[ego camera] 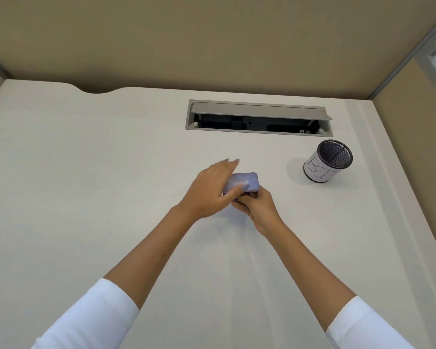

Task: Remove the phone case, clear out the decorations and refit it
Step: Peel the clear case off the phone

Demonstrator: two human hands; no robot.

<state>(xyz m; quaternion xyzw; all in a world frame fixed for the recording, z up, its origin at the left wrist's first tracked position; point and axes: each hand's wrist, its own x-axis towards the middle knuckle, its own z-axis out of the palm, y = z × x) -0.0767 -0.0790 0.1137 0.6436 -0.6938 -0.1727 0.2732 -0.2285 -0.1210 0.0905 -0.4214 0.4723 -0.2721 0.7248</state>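
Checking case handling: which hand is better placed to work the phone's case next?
Probably the left hand: it lies over the lilac rounded phone with straight fingers, free to work, while the right hand has a curled grip on its near edge, steadying it.

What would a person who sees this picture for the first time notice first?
First the two hands meeting at the middle of the white desk: the right hand grips a lilac rectangular phone from below, and the left hand, blurred, lies over it. Next the black mesh cup wrapped in white paper, upright to the right, and the open grey cable hatch behind.
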